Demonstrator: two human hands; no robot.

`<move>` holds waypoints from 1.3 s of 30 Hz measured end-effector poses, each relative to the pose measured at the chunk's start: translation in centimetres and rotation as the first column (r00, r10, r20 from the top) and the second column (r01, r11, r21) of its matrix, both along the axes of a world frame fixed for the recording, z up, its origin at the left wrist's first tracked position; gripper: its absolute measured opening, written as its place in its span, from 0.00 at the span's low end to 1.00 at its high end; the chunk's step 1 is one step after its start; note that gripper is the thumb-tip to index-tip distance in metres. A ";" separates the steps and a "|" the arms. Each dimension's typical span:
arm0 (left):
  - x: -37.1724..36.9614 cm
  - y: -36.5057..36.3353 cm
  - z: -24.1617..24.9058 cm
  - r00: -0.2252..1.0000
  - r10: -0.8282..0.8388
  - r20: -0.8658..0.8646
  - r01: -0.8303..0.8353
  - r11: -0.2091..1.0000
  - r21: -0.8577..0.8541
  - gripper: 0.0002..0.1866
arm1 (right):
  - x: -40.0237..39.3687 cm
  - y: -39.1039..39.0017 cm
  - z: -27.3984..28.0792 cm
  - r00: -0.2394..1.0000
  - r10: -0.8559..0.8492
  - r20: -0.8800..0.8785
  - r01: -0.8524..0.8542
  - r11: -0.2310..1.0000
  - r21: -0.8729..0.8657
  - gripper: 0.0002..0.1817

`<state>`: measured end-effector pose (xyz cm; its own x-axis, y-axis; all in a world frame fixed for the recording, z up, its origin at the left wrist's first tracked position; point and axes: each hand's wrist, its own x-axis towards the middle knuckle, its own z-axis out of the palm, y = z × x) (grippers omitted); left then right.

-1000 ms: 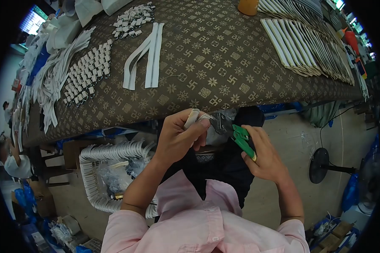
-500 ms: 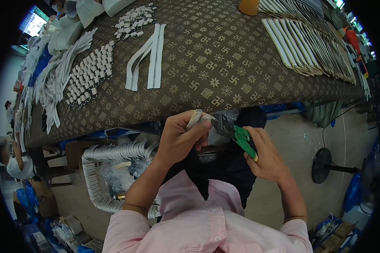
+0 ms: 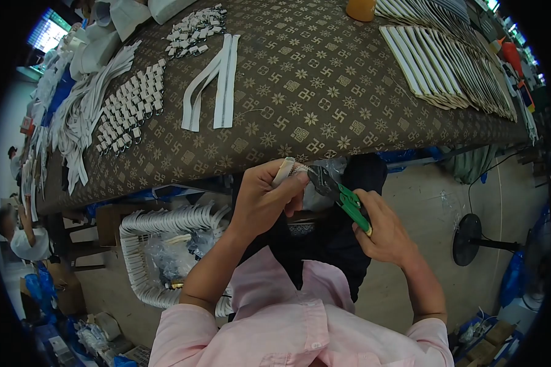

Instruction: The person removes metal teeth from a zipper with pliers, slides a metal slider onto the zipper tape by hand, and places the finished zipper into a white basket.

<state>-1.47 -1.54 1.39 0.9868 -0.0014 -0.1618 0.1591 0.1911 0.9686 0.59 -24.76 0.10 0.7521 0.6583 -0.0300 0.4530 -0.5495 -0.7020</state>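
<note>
Near the table's front edge, my left hand (image 3: 265,197) pinches a folded white zipper tape (image 3: 284,170), whose metal teeth show above the fingers. My right hand (image 3: 386,227) is closed around the green handles of a pair of pliers (image 3: 351,203). The dark jaws of the pliers touch the zipper end beside my left fingertips; whether they grip it is too small to tell. On the patterned cloth beyond my hands lies a folded white zipper (image 3: 226,85).
Rows of small metal parts (image 3: 131,110) and a pile of them (image 3: 196,29) lie left on the table (image 3: 324,79). Stacked zipper strips (image 3: 428,67) are at right. Below stands a white-draped basket (image 3: 131,257); a black fan (image 3: 466,240) is at right. Another person sits far left.
The plier handles have tilted slightly and my right hand has shifted a little. My left hand has hardly moved and still holds the zipper.
</note>
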 end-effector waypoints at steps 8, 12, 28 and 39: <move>0.0 -0.3 0.1 1.000 0.021 -0.001 -0.021 1.000 0.015 0.11 | -0.1 0.2 0.2 0.998 0.007 -0.067 -0.004 0.999 0.042 0.28; 0.1 -0.3 -0.2 1.000 0.025 -0.002 -0.025 1.000 0.009 0.10 | -0.2 0.1 -0.1 0.999 -0.003 -0.044 0.004 1.000 0.024 0.29; 0.2 -0.9 -1.4 0.999 0.027 -0.043 -0.028 0.999 -0.020 0.10 | -1.2 -0.3 -2.7 0.992 -0.084 -0.091 0.094 0.989 0.112 0.21; -0.1 -2.1 -2.8 0.983 0.169 0.070 -0.179 0.965 0.192 0.09 | -2.6 0.3 -2.3 0.985 -0.173 -0.018 0.174 0.981 0.082 0.25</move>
